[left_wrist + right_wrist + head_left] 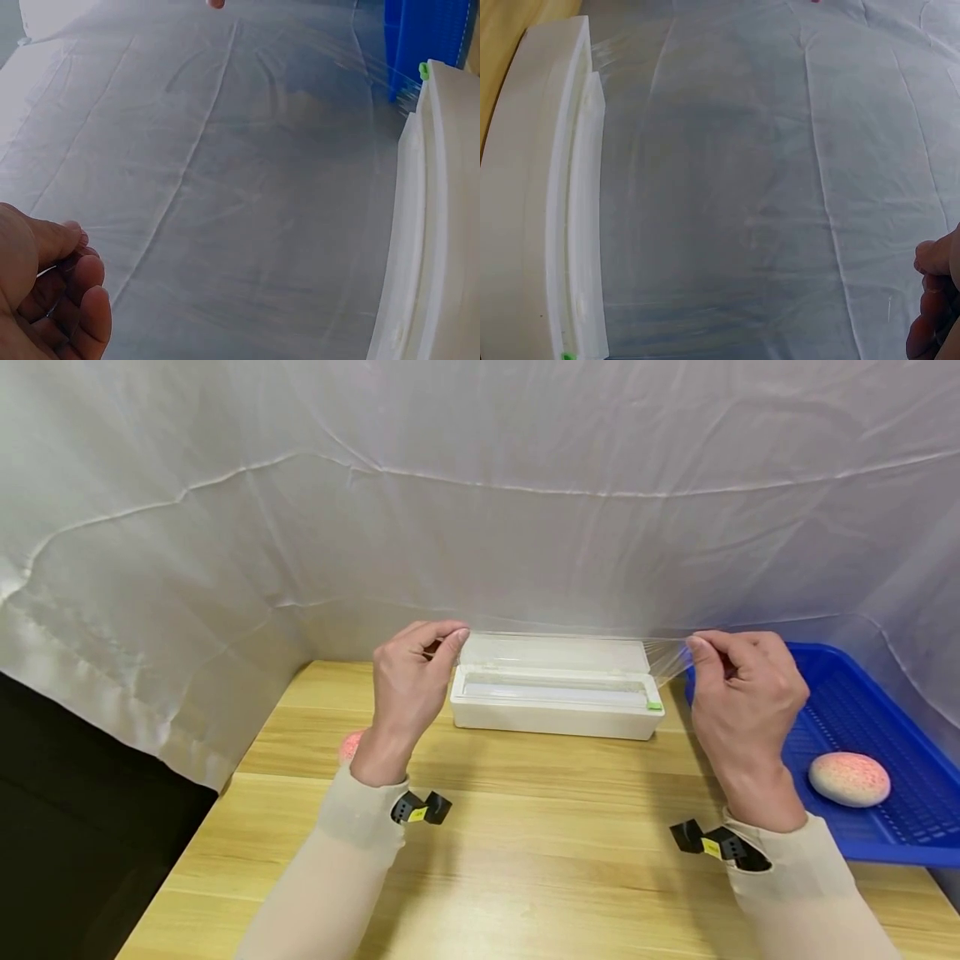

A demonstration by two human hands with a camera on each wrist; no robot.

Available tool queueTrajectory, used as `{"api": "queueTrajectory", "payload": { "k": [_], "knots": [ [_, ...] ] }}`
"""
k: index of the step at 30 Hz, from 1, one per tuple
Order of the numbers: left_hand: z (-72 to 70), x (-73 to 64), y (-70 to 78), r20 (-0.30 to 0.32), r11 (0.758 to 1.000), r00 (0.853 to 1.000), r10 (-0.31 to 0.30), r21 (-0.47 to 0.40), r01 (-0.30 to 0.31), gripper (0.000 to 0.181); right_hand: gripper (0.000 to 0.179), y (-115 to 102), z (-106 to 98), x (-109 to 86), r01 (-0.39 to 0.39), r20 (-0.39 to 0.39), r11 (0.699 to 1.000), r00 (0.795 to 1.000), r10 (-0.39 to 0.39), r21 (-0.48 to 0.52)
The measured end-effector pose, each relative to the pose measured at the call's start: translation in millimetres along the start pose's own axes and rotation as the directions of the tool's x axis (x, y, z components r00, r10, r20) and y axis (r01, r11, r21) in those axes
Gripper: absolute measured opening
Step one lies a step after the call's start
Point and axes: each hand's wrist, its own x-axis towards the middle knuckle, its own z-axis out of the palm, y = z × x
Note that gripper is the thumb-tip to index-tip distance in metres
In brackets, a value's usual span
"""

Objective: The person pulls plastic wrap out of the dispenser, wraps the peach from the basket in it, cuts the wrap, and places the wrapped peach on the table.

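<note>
A sheet of clear cling film (669, 658) stretches between the two hands above a white cling film dispenser box (555, 717). My left hand (411, 685) pinches one corner of the film between thumb and forefinger, just left of the box. The opposite corner is pinched by my right hand (746, 710), to the right of the box. The box's lid (555, 653) is tipped up at the back, and a green tab (654, 706) marks its right end. In the left wrist view the film fans out from the left fingertips (82, 238) toward the box.
A blue plastic basket (885, 852) stands at the right, holding a speckled pink-and-cream oval object (850, 779). A similar pink object (350, 746) is partly hidden behind the left wrist. Pale curtain fabric (480, 543) hangs behind the wooden table (525, 860).
</note>
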Motion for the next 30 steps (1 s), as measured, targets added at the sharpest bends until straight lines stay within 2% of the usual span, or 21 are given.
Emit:
{"api": "queueTrajectory", "payload": {
  "k": [6, 17, 30],
  "knots": [
    [-2.7, -0.5, 5.1, -0.014, 1.000, 1.000, 0.021, -0.019, -0.021, 0.013, 0.029, -4, -5, 1.6, -0.001, -0.024, 0.999, 1.000, 0.002, 0.042],
    [-7.3, -1.2, 11.1, -0.055, 0.994, 0.997, 0.061, -0.091, -0.066, 0.013, 0.022, -11, -11, 5.0, -0.031, -0.033, 0.994, 0.999, 0.035, 0.108],
    [-13.9, -1.6, 20.0, -0.081, 0.983, 0.993, 0.087, -0.154, -0.099, 0.012, 0.020, -34, -24, 10.2, -0.052, -0.087, 0.980, 0.994, 0.070, 0.192]
  ]
}}
